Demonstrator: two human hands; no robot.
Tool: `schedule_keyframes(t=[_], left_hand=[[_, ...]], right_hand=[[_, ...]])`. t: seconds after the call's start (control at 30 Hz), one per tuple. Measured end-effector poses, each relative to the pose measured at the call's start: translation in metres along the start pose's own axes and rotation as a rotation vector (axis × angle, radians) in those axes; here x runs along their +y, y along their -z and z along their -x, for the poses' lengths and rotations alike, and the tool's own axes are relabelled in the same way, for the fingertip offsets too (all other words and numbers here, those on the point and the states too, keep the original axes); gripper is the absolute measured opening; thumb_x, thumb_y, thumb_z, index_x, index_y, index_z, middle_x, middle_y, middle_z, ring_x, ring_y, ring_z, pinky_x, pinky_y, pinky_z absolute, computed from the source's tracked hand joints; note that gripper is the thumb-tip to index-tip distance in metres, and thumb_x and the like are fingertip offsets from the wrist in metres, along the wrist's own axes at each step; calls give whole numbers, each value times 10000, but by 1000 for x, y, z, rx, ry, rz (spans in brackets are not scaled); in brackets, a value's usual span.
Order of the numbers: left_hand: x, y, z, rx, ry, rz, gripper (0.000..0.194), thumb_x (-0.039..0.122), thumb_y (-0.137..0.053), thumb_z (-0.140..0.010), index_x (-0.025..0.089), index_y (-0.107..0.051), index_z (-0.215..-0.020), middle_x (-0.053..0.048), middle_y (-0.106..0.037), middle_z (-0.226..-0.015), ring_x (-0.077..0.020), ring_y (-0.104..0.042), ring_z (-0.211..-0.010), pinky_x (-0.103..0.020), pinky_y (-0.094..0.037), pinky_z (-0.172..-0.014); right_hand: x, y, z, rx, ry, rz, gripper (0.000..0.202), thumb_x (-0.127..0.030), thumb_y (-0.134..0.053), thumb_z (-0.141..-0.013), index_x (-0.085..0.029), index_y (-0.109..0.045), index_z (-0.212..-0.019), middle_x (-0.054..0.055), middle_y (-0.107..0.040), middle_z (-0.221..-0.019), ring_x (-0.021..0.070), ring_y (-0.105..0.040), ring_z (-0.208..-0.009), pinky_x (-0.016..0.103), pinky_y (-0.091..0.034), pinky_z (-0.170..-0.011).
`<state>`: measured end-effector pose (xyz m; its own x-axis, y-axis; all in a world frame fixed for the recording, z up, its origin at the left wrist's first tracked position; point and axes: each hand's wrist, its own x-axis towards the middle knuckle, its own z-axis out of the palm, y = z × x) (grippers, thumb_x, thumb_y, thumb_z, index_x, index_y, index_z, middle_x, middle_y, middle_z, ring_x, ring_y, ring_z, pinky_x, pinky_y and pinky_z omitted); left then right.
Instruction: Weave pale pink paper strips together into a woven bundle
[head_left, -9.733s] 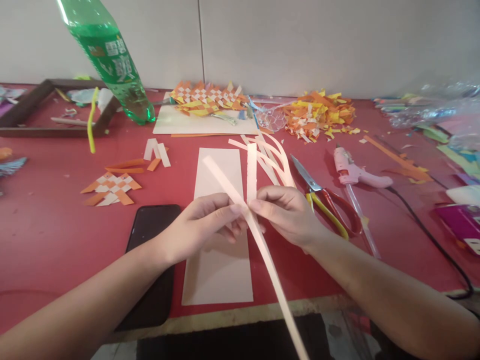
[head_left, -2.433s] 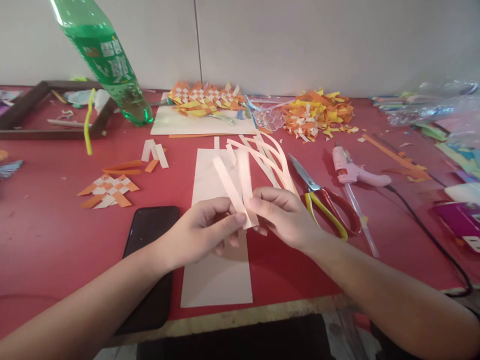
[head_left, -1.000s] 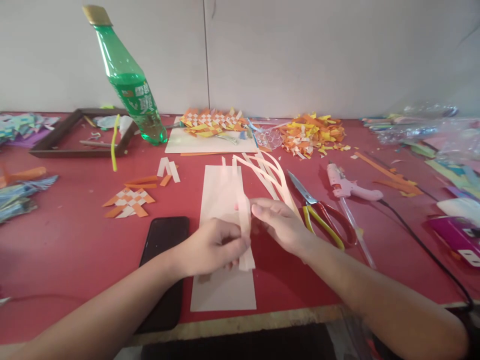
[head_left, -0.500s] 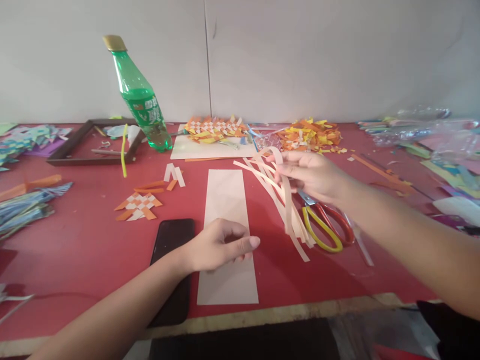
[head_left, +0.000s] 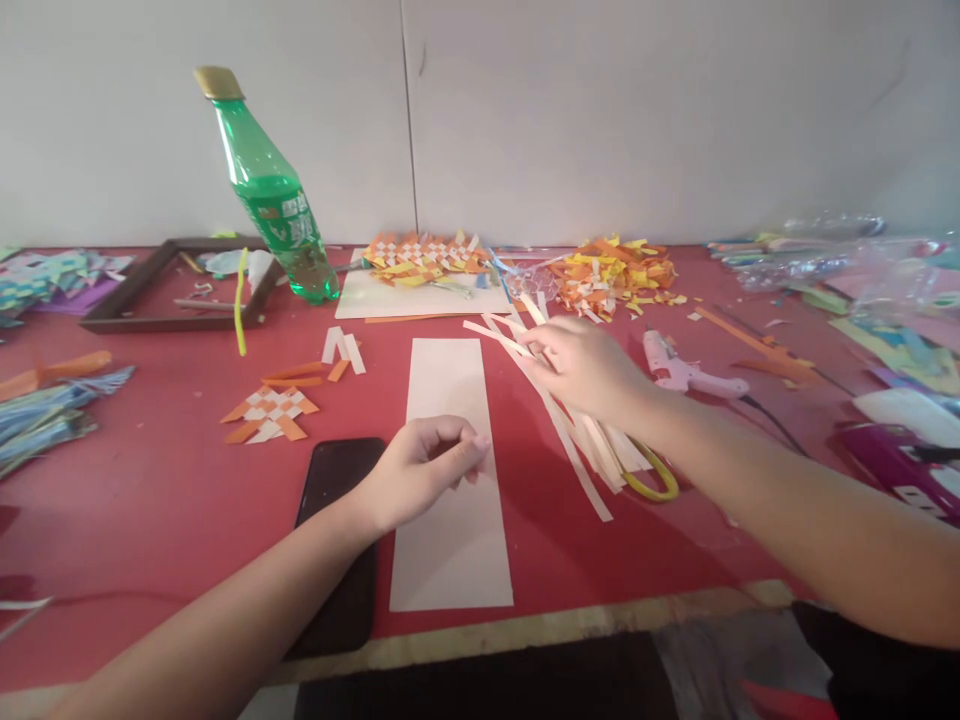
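Over a pale rectangular sheet [head_left: 451, 555] hovers my left hand [head_left: 424, 470], its fingers curled with thumb and fingertips close together; whatever may be between them is too small to make out. My right hand [head_left: 577, 365] is at the top of a bundle of long cream paper strips [head_left: 574, 440], fingers bent down onto them. Its fingertips are partly hidden, so its hold is unclear. The yellow handle of the scissors [head_left: 660, 480] shows under my right forearm. A black phone [head_left: 341, 500] lies beneath my left wrist.
A woven orange-and-white piece [head_left: 271, 412] lies left of the sheet. Behind stand a green bottle [head_left: 281, 210] and a dark frame [head_left: 161, 325]. Orange and yellow scraps [head_left: 615, 275] are piled at the back. A pink glue gun [head_left: 690, 375] lies beyond my right forearm.
My right hand has turned palm-down and lowered over the strips; the looped strip it held no longer shows. My left hand has moved slightly up and left, its fingers closing. The glue gun has come into view.
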<state>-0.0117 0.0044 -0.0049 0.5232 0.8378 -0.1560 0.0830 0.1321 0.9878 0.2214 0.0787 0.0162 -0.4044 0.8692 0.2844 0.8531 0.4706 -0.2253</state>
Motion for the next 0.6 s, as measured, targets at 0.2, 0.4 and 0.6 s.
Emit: schedule_keyframes(t=[0.2, 0.4, 0.6], left_hand=[[-2, 2, -2, 115, -9, 46, 349, 403, -557, -911, 157, -564, -663, 22, -554, -636, -84, -456, -569, -224, -382, -589], [1, 1, -1, 142, 0, 42, 306, 414, -580, -892, 163, -572, -718, 9, -568, -689, -99, -478, -606, -232, -395, -610], [1, 0, -2, 100, -7, -13, 260, 407, -577, -898, 167, -578, -799, 18, -567, -739, -92, -486, -619, -222, -400, -616]], right_hand=[[-28, -36, -18, -220, 116, -97, 633, -487, -715, -779, -141, -559, -1285, 187, -620, -1254, 377, -461, -1283, 506, -393, -1024], [-22, -48, -19, -245, 129, -219, 637, -357, -712, -788, -167, -507, -1360, 170, -582, -1329, 341, -487, -1278, 504, -382, -1056], [-18, -38, -6, -244, -73, -813, 637, -121, -641, -777, -253, -481, -1379, 110, -481, -1461, 245, -603, -1159, 380, -533, -896]])
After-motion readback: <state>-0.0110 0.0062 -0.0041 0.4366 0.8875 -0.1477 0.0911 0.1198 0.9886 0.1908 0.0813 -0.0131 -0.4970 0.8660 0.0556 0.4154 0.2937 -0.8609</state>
